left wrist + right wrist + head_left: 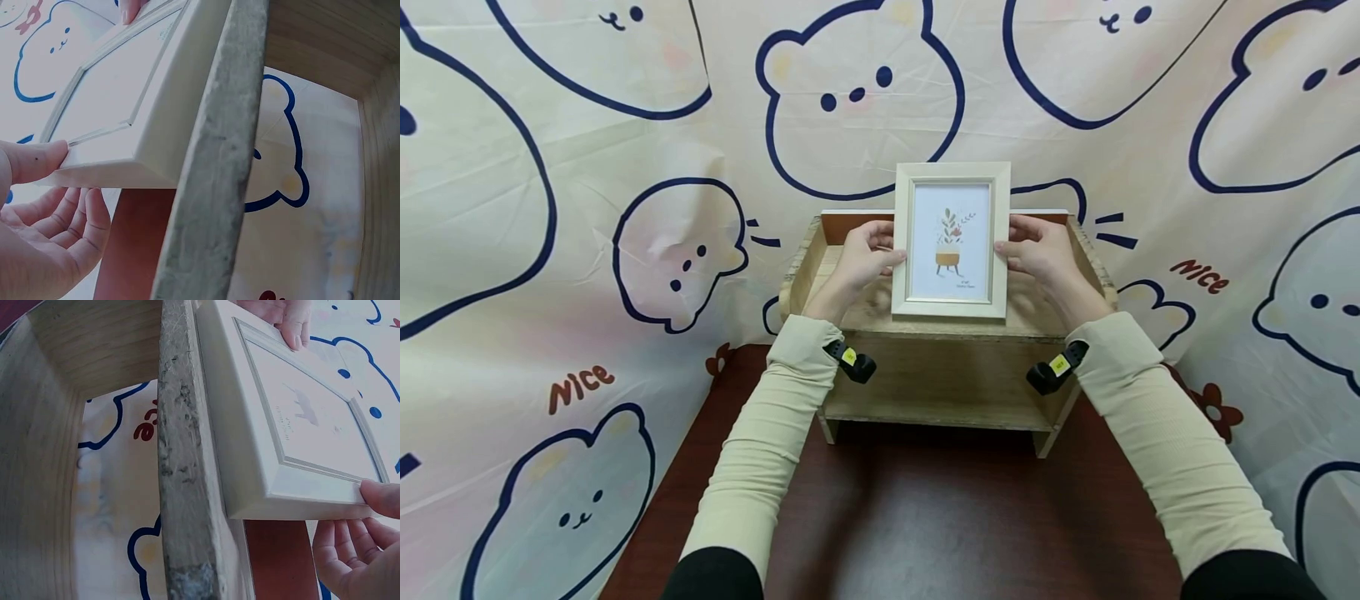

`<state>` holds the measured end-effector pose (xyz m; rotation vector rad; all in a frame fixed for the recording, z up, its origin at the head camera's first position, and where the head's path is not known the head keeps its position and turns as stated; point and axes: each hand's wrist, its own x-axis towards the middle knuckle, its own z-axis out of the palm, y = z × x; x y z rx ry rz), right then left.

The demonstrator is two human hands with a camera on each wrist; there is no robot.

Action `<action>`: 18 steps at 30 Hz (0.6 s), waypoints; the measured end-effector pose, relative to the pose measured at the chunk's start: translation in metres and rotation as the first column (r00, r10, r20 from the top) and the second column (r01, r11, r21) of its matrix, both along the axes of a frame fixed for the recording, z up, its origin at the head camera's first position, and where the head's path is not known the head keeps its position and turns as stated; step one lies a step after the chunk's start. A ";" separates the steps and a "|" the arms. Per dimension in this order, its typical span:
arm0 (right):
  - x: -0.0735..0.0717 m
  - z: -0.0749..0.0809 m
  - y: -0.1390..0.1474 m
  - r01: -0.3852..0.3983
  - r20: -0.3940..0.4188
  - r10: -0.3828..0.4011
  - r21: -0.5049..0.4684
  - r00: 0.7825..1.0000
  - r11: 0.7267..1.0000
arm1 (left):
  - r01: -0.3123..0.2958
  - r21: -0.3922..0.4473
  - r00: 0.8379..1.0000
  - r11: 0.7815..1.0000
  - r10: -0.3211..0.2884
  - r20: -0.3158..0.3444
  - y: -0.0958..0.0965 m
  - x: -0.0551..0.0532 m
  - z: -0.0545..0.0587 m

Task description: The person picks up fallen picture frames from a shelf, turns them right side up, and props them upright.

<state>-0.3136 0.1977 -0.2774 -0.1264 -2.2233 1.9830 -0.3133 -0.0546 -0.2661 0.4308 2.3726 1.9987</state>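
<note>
A cream picture frame (951, 308) with a potted-plant print stands upright on the top board of a small wooden shelf (940, 375), close to the board's front edge. My left hand (868, 254) holds its left side, thumb on the front and fingers at the side and behind. On the opposite side my right hand (1041, 254) grips it the same way. In the left wrist view the left thumb presses the picture frame's (156, 125) border. The right wrist view shows the right thumb on the border of the picture frame (250, 481), its lower edge against the board.
The shelf stands on a dark reddish-brown table (925, 517), with an open lower tier under the top board. Raised side panels (1093, 258) and a brown back strip (850, 223) border the top. A cartoon-printed cloth (647, 150) hangs behind and at both sides.
</note>
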 end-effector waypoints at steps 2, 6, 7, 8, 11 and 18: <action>0.009 0.006 -0.003 -0.001 -0.006 0.001 -0.014 1.000 1.000 | 0.000 0.008 1.000 1.000 0.000 -0.003 0.000 0.000 0.000; 0.028 0.020 -0.012 0.012 -0.015 -0.012 0.037 1.000 0.999 | -0.006 0.012 1.000 1.000 0.006 -0.022 0.001 0.000 0.000; 0.030 0.022 -0.013 0.013 -0.017 -0.013 0.047 1.000 0.999 | -0.008 0.012 1.000 1.000 0.009 -0.030 0.001 0.000 0.001; 0.033 0.024 -0.015 0.014 -0.019 -0.012 0.061 1.000 0.998 | -0.011 0.010 0.999 1.000 0.011 -0.040 0.002 0.000 0.001; 0.037 0.028 -0.017 0.021 -0.024 -0.019 0.085 1.000 0.996 | -0.019 0.009 0.998 1.000 0.020 -0.067 0.002 0.000 0.001; 0.037 0.028 -0.016 0.015 -0.081 -0.006 0.107 0.997 0.994 | -0.039 0.004 0.995 0.999 0.039 -0.096 0.003 0.003 0.002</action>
